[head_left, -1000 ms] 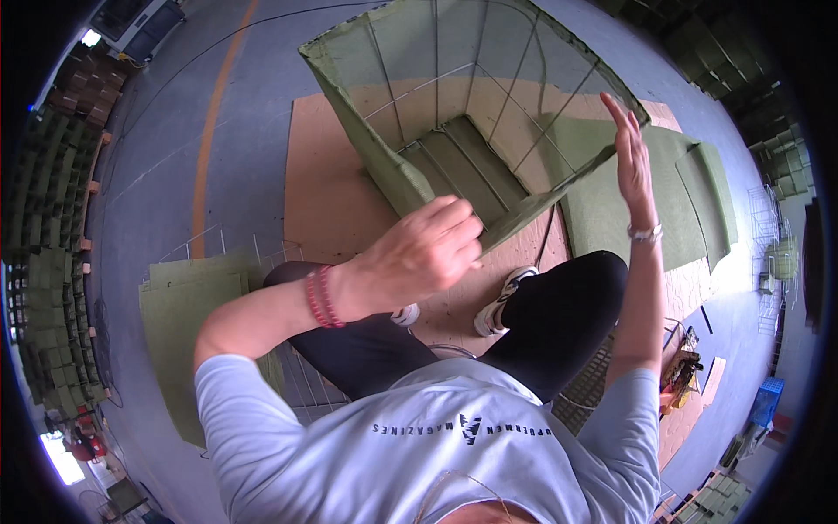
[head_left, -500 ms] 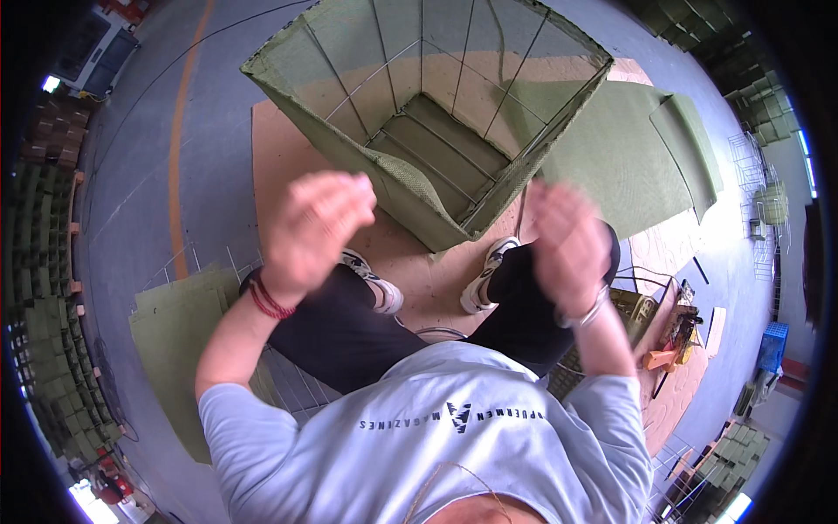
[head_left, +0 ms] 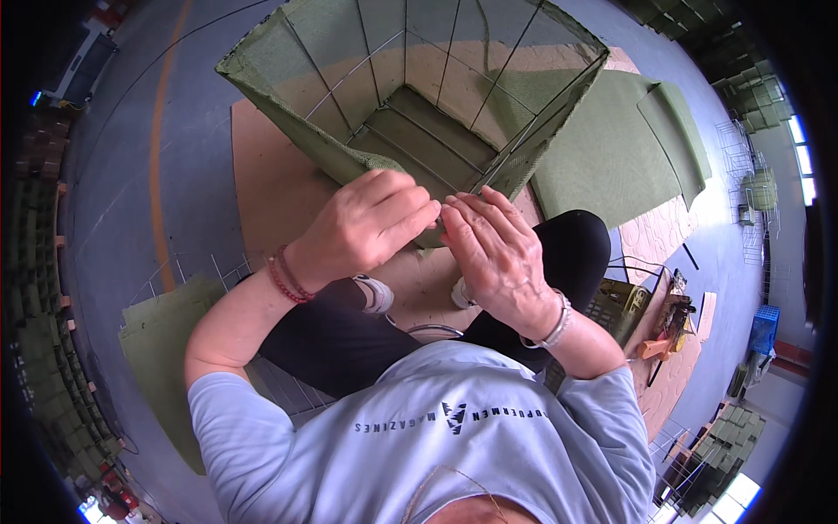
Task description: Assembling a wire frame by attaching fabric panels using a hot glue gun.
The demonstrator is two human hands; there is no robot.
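A large wire-framed basket lined with green mesh fabric (head_left: 301, 109) stands before me with its open top facing up. Its near rim and front corner lie under my hands. My left hand (head_left: 371, 223) is closed, thumb and fingers pinched together at the fabric edge of that corner. Right beside it, nearly fingertip to fingertip, my right hand (head_left: 497, 253) curls over the rim with bent fingers on the same edge. The fingers hide the exact bit of fabric between them. Thin metal rods (head_left: 436, 144) run along the basket's sides and bottom.
Brown cardboard (head_left: 262, 188) lies under the basket. Green mesh sheets spread out at the right (head_left: 602, 148) and left (head_left: 161, 341). By my right leg are a yellowish plastic crate (head_left: 618, 310) and an orange-handled tool (head_left: 655, 348). Stacked green pieces (head_left: 52, 384) line the left side.
Both hands came down and inward from being raised apart, and now meet at the basket's near corner, closed on the fabric. The whole view has shifted slightly, with the basket a little further left.
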